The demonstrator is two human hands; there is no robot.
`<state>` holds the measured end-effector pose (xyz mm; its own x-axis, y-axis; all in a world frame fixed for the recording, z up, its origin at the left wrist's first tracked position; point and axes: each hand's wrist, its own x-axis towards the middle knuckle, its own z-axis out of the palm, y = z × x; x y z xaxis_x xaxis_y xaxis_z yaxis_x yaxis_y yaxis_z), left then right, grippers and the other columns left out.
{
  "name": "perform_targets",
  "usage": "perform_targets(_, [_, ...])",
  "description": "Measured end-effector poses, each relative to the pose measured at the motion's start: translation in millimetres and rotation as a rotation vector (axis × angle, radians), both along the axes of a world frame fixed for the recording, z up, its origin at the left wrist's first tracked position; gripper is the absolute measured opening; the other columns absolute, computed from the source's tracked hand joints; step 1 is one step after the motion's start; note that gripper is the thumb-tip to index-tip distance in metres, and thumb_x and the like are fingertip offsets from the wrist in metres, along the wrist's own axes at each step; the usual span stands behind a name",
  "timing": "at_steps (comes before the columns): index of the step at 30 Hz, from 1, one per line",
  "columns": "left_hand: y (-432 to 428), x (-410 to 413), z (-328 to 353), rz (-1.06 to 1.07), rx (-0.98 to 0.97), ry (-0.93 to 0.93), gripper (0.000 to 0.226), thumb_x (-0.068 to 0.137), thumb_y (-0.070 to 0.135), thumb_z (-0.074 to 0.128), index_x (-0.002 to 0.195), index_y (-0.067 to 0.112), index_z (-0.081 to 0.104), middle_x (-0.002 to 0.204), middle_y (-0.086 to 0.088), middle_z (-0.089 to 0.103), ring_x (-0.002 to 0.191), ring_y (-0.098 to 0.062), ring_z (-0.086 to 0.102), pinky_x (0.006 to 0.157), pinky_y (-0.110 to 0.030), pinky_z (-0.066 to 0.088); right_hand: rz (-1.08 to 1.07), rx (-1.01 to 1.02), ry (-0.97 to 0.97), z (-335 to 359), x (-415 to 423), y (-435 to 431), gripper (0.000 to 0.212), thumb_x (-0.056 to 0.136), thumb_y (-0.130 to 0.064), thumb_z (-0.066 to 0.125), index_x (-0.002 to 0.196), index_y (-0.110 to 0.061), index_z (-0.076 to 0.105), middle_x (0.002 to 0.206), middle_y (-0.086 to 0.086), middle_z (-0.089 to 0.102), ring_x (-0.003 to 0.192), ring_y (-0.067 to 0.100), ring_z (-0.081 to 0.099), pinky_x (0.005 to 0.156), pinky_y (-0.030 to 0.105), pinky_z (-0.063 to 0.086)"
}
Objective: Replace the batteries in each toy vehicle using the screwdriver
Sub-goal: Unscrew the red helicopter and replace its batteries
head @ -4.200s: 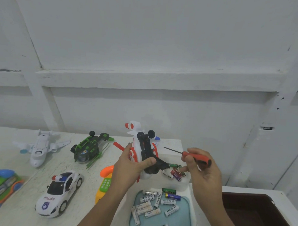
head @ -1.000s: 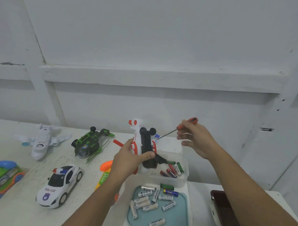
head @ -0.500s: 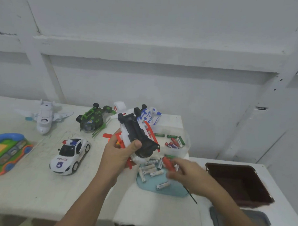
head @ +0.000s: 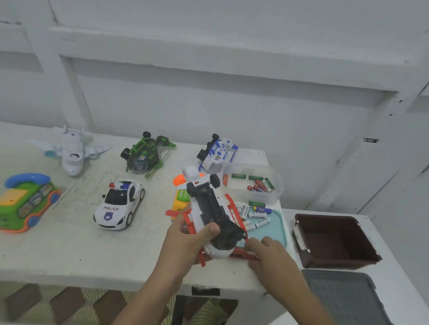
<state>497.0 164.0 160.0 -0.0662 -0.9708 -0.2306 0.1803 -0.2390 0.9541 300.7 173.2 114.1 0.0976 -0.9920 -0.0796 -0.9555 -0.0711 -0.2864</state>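
My left hand (head: 187, 239) grips a white and red toy helicopter (head: 213, 211), belly up, with its black underside facing me, just above the table's front right part. My right hand (head: 269, 255) lies low on the table beside the toy's nose. Its fingers are closed over the red handle of the screwdriver (head: 242, 253); the shaft is hidden. White batteries (head: 256, 216) lie on a teal lid (head: 275, 231) behind the hands. A clear tub (head: 275, 196) holds several coloured batteries (head: 260, 184).
On the white table (head: 71, 249) stand a police car (head: 119, 205), a green helicopter (head: 144, 155), a white plane (head: 73, 150), a blue-white helicopter (head: 217, 154), a green toy phone (head: 22, 201) and an orange-yellow handset (head: 179, 197). A brown box (head: 334, 242) and grey lid (head: 349, 305) are at right.
The view has tilted down. My left hand has lowered and tipped the helicopter flatter. My right hand has brought the screwdriver down from beside the toy to the table.
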Motion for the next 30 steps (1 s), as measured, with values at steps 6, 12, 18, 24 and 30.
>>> perform_targets(6, [16.4, 4.8, -8.6, -0.02, 0.06, -0.006, 0.109, 0.036, 0.061, 0.088, 0.131, 0.021, 0.055, 0.107, -0.007, 0.075, 0.095, -0.027, 0.074, 0.079, -0.054, 0.06, -0.15, -0.034, -0.289, 3.0, -10.0, -4.1, 0.018, 0.086, -0.04, 0.066, 0.093, -0.032, 0.052, 0.087, -0.01, 0.056, 0.08, 0.003, 0.053, 0.065, 0.014, 0.04])
perform_targets(12, [25.1, 9.6, -19.7, -0.056, 0.076, 0.021, 0.081, 0.043, 0.051, 0.086, 0.117, 0.027, 0.062, 0.1, -0.002, 0.077, 0.093, -0.025, 0.074, 0.085, -0.057, 0.058, -0.18, -0.092, -0.226, 7.9, -5.5, -30.7, 0.012, 0.095, -0.025, 0.054, 0.106, -0.026, 0.06, 0.106, -0.006, 0.055, 0.093, 0.007, 0.053, 0.082, 0.021, 0.046])
perform_targets(18, [30.7, 11.0, -25.1, -0.076, 0.082, 0.059, 0.076, 0.04, 0.045, 0.081, 0.111, 0.03, 0.061, 0.093, 0.001, 0.078, 0.088, -0.022, 0.075, 0.077, -0.049, 0.062, -0.088, -0.112, -0.069, -4.1, 8.4, -49.6, 0.02, 0.095, -0.017, 0.054, 0.112, -0.02, 0.064, 0.121, -0.002, 0.051, 0.113, 0.014, 0.046, 0.096, 0.022, 0.036])
perform_targets(24, [33.8, 11.8, -28.7, -0.077, 0.098, 0.055, 0.083, 0.04, 0.044, 0.084, 0.118, 0.027, 0.06, 0.097, 0.0, 0.078, 0.092, -0.022, 0.075, 0.086, -0.054, 0.058, -0.031, -0.078, 0.021, -8.5, 7.1, -53.6, 0.008, 0.097, -0.025, 0.051, 0.102, -0.021, 0.057, 0.113, -0.003, 0.058, 0.105, 0.012, 0.049, 0.094, 0.022, 0.038])
perform_targets(30, [33.7, 14.6, -30.7, -0.092, 0.083, 0.081, 0.089, 0.037, 0.053, 0.092, 0.115, 0.026, 0.062, 0.094, 0.0, 0.078, 0.088, -0.019, 0.075, 0.076, -0.041, 0.062, -0.373, -0.093, -0.896, 31.8, 16.8, -36.2, 0.006, 0.095, -0.013, 0.057, 0.101, -0.014, 0.056, 0.088, 0.004, 0.062, 0.063, 0.008, 0.054, 0.055, 0.01, 0.042])
